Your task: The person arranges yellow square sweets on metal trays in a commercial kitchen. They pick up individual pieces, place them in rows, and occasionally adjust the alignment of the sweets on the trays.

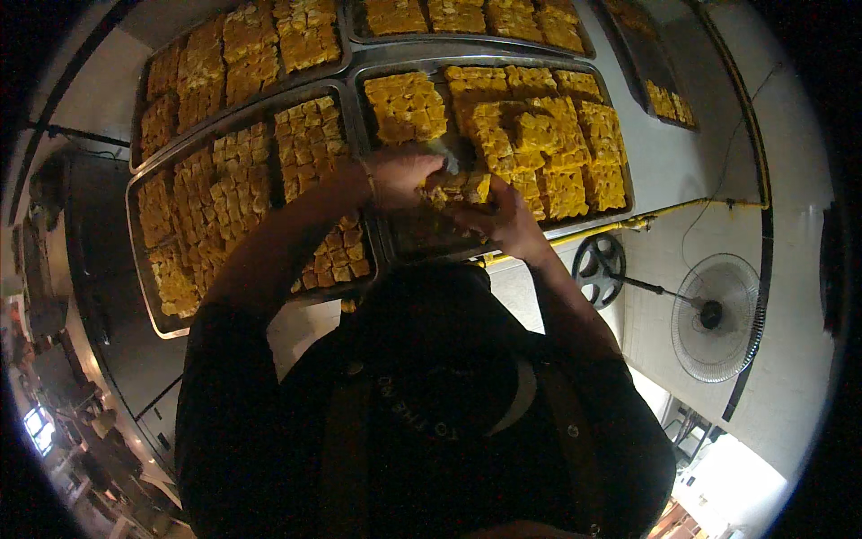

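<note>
Between my two hands, over the front right metal tray (431, 244), is a chunk of golden-yellow baked food (465, 187) with a rough, broken-looking side. My left hand (407, 176) grips it from the left. On the other side my right hand (505, 219) has its fingers curled around the chunk's right and lower edge. A golden scored slab (406, 108) lies in this tray beyond my left hand. More slabs (549, 138) fill its right half, some stacked on others. The tray's near left part shows bare dark metal with crumbs. Blur hides my exact fingertip contact.
A second tray of slabs (242, 165) lies under my left forearm. Two more loaded trays (246, 50) (471, 20) stand behind, and another tray (646, 54) is at far right. A yellow pipe (673, 210), a black handwheel (598, 271) and a pedestal fan (715, 316) are to the right.
</note>
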`<move>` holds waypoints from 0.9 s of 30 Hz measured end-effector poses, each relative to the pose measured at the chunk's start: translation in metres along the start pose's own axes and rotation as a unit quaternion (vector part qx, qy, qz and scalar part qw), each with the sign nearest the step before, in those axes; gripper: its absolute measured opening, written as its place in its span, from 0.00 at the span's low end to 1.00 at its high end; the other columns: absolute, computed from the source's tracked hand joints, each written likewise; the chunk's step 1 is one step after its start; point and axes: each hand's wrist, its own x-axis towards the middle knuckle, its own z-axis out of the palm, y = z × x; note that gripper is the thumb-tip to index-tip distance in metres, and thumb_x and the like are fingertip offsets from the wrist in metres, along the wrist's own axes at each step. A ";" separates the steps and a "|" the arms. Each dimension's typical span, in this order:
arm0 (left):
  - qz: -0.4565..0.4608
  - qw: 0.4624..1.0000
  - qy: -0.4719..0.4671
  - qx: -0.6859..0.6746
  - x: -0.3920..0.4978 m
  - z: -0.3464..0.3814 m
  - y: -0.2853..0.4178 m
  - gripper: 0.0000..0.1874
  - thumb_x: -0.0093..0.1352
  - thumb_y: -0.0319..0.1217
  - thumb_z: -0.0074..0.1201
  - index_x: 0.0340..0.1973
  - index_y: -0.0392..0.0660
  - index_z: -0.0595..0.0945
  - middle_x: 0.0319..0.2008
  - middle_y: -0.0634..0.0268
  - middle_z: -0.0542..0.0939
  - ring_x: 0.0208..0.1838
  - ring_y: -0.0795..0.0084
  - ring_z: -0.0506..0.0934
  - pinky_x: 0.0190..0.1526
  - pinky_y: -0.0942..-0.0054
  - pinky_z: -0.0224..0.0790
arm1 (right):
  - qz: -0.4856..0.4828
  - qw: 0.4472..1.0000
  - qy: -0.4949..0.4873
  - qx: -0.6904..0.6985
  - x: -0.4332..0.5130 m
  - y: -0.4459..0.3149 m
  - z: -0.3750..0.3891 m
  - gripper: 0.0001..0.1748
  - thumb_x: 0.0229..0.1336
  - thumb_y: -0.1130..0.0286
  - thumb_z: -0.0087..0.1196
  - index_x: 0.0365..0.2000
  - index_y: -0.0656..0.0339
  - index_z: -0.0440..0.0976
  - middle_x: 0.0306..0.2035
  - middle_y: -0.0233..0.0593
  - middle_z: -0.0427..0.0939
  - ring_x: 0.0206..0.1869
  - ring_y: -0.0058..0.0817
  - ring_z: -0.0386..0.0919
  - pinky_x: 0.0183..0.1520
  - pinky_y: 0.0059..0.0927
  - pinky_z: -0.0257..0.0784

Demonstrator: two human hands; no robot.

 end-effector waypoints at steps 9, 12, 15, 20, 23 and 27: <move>0.000 1.000 0.026 -0.004 -0.009 0.036 -0.047 0.42 0.67 0.27 0.59 0.77 0.44 0.61 0.76 0.47 0.64 0.79 0.50 0.62 0.78 0.58 0.54 | -0.278 0.914 0.031 -0.294 -0.001 0.077 0.030 0.34 0.53 0.72 0.71 0.61 0.61 0.74 0.66 0.55 0.69 0.67 0.53 0.71 0.68 0.43 0.71; -0.018 0.995 0.084 -0.042 -0.006 0.042 -0.032 0.44 0.64 0.19 0.56 0.77 0.45 0.61 0.76 0.48 0.65 0.78 0.51 0.63 0.79 0.59 0.53 | -0.212 0.945 0.049 -0.246 -0.004 0.098 0.037 0.34 0.54 0.72 0.70 0.62 0.61 0.73 0.66 0.56 0.70 0.67 0.53 0.72 0.66 0.44 0.73; -0.022 0.990 0.110 -0.087 -0.011 0.036 -0.024 0.44 0.64 0.16 0.55 0.76 0.46 0.62 0.73 0.47 0.68 0.75 0.48 0.66 0.77 0.57 0.56 | -0.207 0.963 0.078 -0.153 -0.019 0.096 0.036 0.33 0.55 0.72 0.69 0.61 0.61 0.73 0.64 0.56 0.71 0.64 0.54 0.74 0.64 0.44 0.75; -0.078 0.974 0.197 -0.082 -0.018 0.034 0.014 0.39 0.68 0.24 0.58 0.75 0.47 0.64 0.66 0.44 0.73 0.67 0.41 0.72 0.69 0.50 0.66 | -0.215 0.916 0.184 -0.283 -0.089 0.084 -0.003 0.31 0.60 0.70 0.67 0.63 0.59 0.72 0.61 0.56 0.74 0.61 0.55 0.76 0.62 0.47 0.76; -0.190 0.951 0.242 -0.006 0.002 0.050 0.042 0.39 0.69 0.29 0.61 0.75 0.51 0.64 0.73 0.48 0.69 0.63 0.49 0.78 0.65 0.51 0.68 | -0.137 0.926 0.243 -0.255 -0.127 0.098 -0.041 0.31 0.60 0.70 0.66 0.63 0.58 0.71 0.59 0.55 0.75 0.56 0.54 0.79 0.56 0.46 0.79; -0.166 0.943 0.275 0.091 0.088 0.038 0.100 0.41 0.71 0.41 0.62 0.77 0.58 0.61 0.73 0.40 0.65 0.75 0.34 0.62 0.74 0.45 0.59 | -0.072 0.921 0.246 -0.294 -0.164 0.153 -0.105 0.39 0.59 0.65 0.69 0.68 0.55 0.64 0.59 0.57 0.76 0.42 0.49 0.84 0.44 0.43 0.83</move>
